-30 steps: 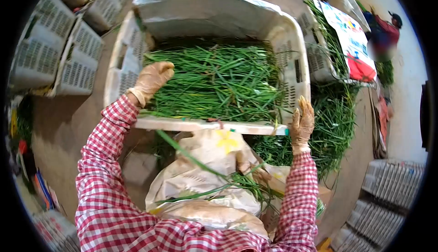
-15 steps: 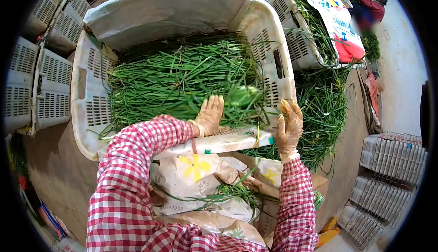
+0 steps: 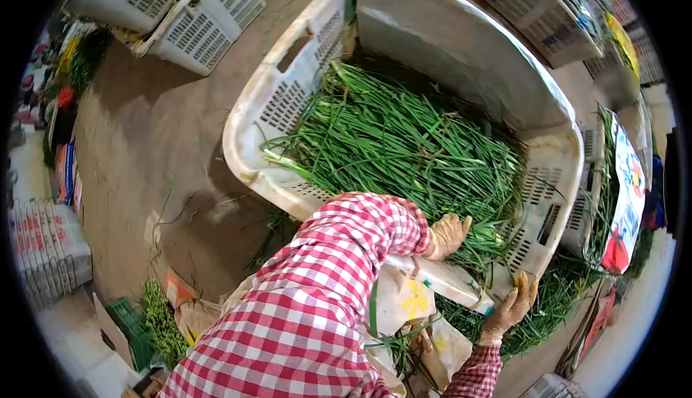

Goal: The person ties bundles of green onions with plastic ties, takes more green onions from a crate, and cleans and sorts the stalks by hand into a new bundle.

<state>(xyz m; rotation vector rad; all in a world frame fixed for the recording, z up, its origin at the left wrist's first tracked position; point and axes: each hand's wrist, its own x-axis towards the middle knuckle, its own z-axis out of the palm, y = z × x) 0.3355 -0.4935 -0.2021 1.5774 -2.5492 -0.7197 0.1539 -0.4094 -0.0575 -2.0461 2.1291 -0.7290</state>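
Note:
Long green leafy stalks, resembling garlic chives [image 3: 404, 142], lie bundled in a large white slatted plastic crate [image 3: 252, 121]. My left hand [image 3: 448, 236], in a tan glove, reaches over the crate's near edge. It rests on the stalks with fingers stretched out. My right hand [image 3: 510, 310], gloved too, is at the crate's near right corner, its fingers extended against the outer side. It holds nothing that I can see. Below the near edge is a cream apron with a yellow flower [image 3: 413, 298], with loose green stalks lying on it.
More white crates [image 3: 198, 34] stand at the upper left, and another crate [image 3: 537, 12] at the upper right. Greens [image 3: 555, 304] lie beside the crate's right side, near a printed sack [image 3: 626, 189]. A stack of pale crates [image 3: 47, 250] is at the far left.
My view has turned, so the crate now appears tilted and further right. The bunch that was blurred near my left hand now lies still at the crate's right end. Both hands stay at the near edge.

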